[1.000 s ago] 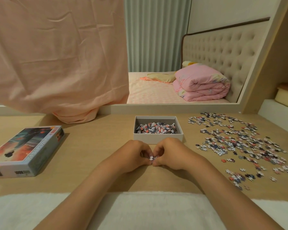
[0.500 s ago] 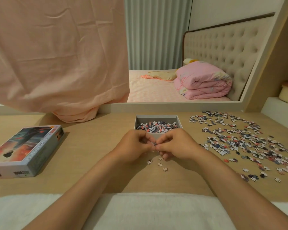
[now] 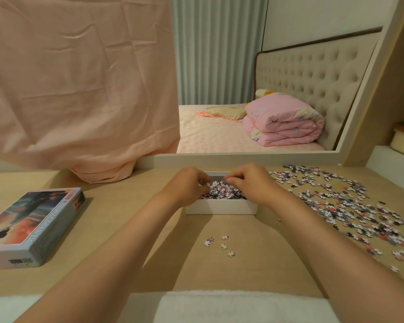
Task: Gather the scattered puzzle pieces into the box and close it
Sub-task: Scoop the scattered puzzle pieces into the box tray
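Light wooden desk (image 3: 126, 217), mid-frame: left hand (image 3: 189, 185) and right hand (image 3: 250, 183) curl over the shallow white cardboard box (image 3: 221, 206), grasp unclear; puzzle pieces (image 3: 222, 191) may overshoot its low rim.

Dim warm light, wide-angle edge distortion

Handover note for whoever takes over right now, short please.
Over the open box: left hand and right hand, fingers curled; whether they hold anything is unclear.
Box partly filled with pieces. The lid lies on the table, far left.
Left to do: big scatter right of the box, a few strays in front of it, then put the lid on.
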Demonstrator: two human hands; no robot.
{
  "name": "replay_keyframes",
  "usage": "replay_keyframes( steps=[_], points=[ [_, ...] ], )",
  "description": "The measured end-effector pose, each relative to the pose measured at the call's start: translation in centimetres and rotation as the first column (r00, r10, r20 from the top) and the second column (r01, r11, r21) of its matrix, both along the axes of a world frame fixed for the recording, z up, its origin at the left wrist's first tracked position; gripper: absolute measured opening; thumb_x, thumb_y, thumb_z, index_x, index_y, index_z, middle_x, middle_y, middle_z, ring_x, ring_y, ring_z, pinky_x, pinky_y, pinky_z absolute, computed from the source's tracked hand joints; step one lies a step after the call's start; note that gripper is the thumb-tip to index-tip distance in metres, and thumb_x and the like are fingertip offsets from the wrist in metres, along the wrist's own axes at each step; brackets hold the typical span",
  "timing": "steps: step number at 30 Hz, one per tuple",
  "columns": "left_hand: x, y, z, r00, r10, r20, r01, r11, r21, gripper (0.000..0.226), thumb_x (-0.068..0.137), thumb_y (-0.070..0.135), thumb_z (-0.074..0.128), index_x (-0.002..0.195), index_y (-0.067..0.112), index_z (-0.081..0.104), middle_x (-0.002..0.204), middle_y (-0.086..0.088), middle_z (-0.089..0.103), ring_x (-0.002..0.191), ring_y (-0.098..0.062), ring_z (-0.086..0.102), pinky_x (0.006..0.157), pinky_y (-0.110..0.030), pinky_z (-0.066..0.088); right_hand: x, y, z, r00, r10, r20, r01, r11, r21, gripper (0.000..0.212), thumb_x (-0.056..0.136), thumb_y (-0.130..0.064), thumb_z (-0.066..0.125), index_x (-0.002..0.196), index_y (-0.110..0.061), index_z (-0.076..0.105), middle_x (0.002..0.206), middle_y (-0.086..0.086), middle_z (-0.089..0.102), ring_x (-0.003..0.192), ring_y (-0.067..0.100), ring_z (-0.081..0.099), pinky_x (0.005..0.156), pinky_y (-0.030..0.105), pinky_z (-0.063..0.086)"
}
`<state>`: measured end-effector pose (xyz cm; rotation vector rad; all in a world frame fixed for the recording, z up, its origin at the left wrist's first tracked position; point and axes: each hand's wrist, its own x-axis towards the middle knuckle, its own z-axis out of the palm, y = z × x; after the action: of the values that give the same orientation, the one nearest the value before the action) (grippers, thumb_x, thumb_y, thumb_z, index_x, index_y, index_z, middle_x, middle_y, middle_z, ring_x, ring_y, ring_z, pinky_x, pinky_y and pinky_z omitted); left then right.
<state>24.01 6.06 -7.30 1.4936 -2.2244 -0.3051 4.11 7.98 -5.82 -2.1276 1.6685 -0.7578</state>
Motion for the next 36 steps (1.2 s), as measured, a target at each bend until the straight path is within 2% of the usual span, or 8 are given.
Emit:
replay_keyframes(
  steps=[3, 6, 10, 17, 22, 26, 29, 36],
  points=[
    [0.6, 0.5, -0.2, 0.998, -0.013, -0.067, 0.008, 0.998, -0.069, 0.018, 0.087, 0.022, 0.070, 0.104, 0.021, 0.076, 0.090, 0.006, 0.072, 0.071, -0.002, 0.055, 0.059, -0.008, 0.034, -0.1, 1.3, 0.2, 0.998, 0.053, 0.043, -0.051, 0.997, -0.055, 0.016, 0.092, -0.018, 0.067, 0.103, -0.021, 0.078, 0.087, -0.015, 0.071, 0.073, -0.007, 0.059, 0.062, 0.004, 0.038],
    [0.8, 1.0, -0.3, 0.998, -0.047, -0.032, 0.045, 0.996, -0.078, 0.019, 0.091, 0.021, 0.064, 0.107, 0.023, 0.075, 0.098, 0.005, 0.075, 0.083, -0.009, 0.064, 0.071, -0.020, 0.042, 0.4, 3.2, -0.2, 0.983, 0.182, 0.002, -0.181, 0.977, 0.116, 0.017, 0.087, -0.016, 0.072, 0.100, -0.025, 0.079, 0.076, -0.020, 0.066, 0.059, -0.014, 0.057, 0.053, 0.003, 0.039],
    [1.0, 3.1, -0.1, 0.992, -0.127, -0.017, 0.124, 0.984, -0.131, 0.019, 0.090, 0.024, 0.064, 0.106, 0.028, 0.074, 0.097, 0.010, 0.072, 0.081, -0.008, 0.063, 0.074, -0.026, 0.047, 0.7, 4.9, -1.8, 0.937, 0.309, -0.164, -0.243, 0.912, 0.329, 0.025, 0.079, -0.024, 0.080, 0.103, -0.030, 0.078, 0.090, -0.016, 0.074, 0.076, -0.007, 0.064, 0.070, 0.012, 0.048],
    [1.8, 6.5, -2.0, 0.948, -0.293, 0.121, 0.273, 0.948, 0.162, 0.030, 0.075, 0.047, 0.077, 0.102, 0.035, 0.075, 0.091, 0.016, 0.065, 0.081, 0.000, 0.057, 0.078, -0.022, 0.049, 0.8, 5.5, -2.5, 0.936, 0.307, -0.172, -0.250, 0.925, 0.287, 0.009, 0.079, -0.026, 0.081, 0.087, -0.028, 0.080, 0.079, -0.018, 0.072, 0.073, -0.006, 0.062, 0.062, 0.008, 0.040],
    [2.7, 6.8, -3.2, 0.938, -0.345, -0.029, 0.344, 0.923, 0.172, 0.018, 0.073, 0.034, 0.083, 0.091, 0.032, 0.078, 0.090, 0.010, 0.065, 0.083, -0.004, 0.061, 0.080, -0.026, 0.050, 0.6, 6.1, -2.1, 0.956, 0.289, -0.047, -0.262, 0.915, 0.306, 0.009, 0.079, -0.020, 0.081, 0.085, -0.025, 0.078, 0.073, -0.010, 0.071, 0.057, -0.005, 0.058, 0.058, 0.015, 0.045],
    [2.5, 7.0, -3.2, 0.933, -0.358, -0.033, 0.359, 0.919, 0.167, 0.010, 0.076, 0.029, 0.082, 0.084, 0.031, 0.078, 0.085, 0.012, 0.065, 0.077, -0.006, 0.059, 0.070, -0.021, 0.048, 1.0, 6.7, -2.2, 0.926, 0.364, -0.102, -0.312, 0.888, 0.339, 0.024, 0.081, -0.024, 0.080, 0.103, -0.031, 0.078, 0.087, -0.011, 0.073, 0.072, -0.004, 0.062, 0.068, 0.013, 0.048],
    [2.5, 7.0, -3.3, 0.940, -0.340, -0.031, 0.340, 0.922, 0.185, 0.008, 0.076, 0.030, 0.081, 0.082, 0.029, 0.076, 0.084, 0.013, 0.066, 0.074, -0.004, 0.060, 0.068, -0.023, 0.049, 1.2, 6.8, -2.2, 0.923, 0.359, -0.136, -0.292, 0.887, 0.358, 0.016, 0.081, -0.025, 0.080, 0.097, -0.027, 0.080, 0.086, -0.017, 0.074, 0.076, -0.006, 0.064, 0.067, 0.010, 0.046],
    [2.2, 7.2, -3.5, 0.939, -0.343, -0.019, 0.340, 0.920, 0.193, 0.024, 0.081, 0.030, 0.078, 0.104, 0.033, 0.075, 0.079, 0.016, 0.065, 0.075, -0.002, 0.059, 0.068, -0.015, 0.046, 1.1, 6.9, -1.8, 0.931, 0.352, -0.097, -0.296, 0.882, 0.367, 0.006, 0.080, -0.017, 0.079, 0.084, -0.021, 0.076, 0.072, -0.008, 0.072, 0.057, -0.002, 0.060, 0.058, 0.016, 0.048]
  ],
)
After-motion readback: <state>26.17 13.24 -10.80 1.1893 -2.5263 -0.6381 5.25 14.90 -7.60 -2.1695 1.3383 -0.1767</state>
